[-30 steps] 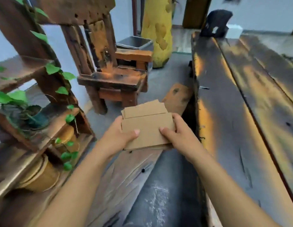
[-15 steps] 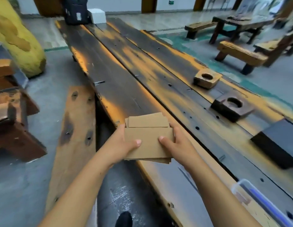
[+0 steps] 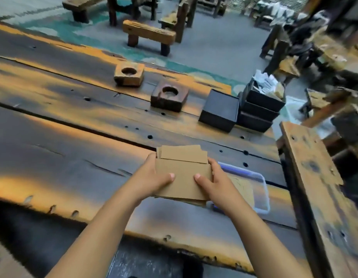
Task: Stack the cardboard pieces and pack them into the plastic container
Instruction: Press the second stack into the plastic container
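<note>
A stack of brown cardboard pieces (image 3: pixel 184 173) is held between both hands above the dark wooden table (image 3: pixel 74 153). My left hand (image 3: pixel 152 181) grips its left side with the thumb on top. My right hand (image 3: pixel 212 183) grips the right side the same way. The pieces are slightly offset, the upper ones sticking out at the far edge. A clear plastic container (image 3: pixel 258 189) with a bluish rim lies on the table just right of the stack, partly hidden by my right hand; some cardboard shows inside it.
Two square wooden blocks with round holes (image 3: pixel 129 74) (image 3: pixel 169 96) sit on the far side of the table. A black box (image 3: pixel 219 110) and stacked black trays (image 3: pixel 260 109) stand at the back right. A wooden plank (image 3: pixel 314 187) runs along the right. Benches stand beyond.
The view has swung right, from the shelf and chair to the long table. Both hands kept hold of the stack, which now hovers next to the plastic container.
</note>
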